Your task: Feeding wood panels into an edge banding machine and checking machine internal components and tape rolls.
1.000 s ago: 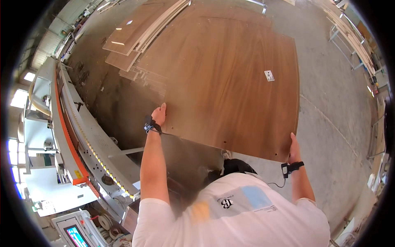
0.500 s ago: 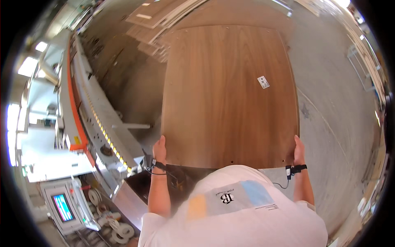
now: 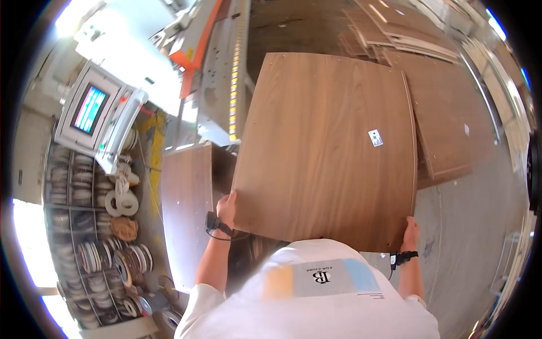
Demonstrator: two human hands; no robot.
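Now swung leftward toward control screen [image 3: 90, 108]: wood panel [image 3: 327, 147]. Gripping its near corners, left hand [image 3: 227, 208] and right hand [image 3: 410, 233], fingers closed on edges.

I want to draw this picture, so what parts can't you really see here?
Head view only:
- The fingers of the left hand and right hand go behind the big wooden panel.
- The small white sticker is too tiny to make out.
- The floor below is covered by the panel and the white shirt.
- The rolls on the shelf blur at the edge.
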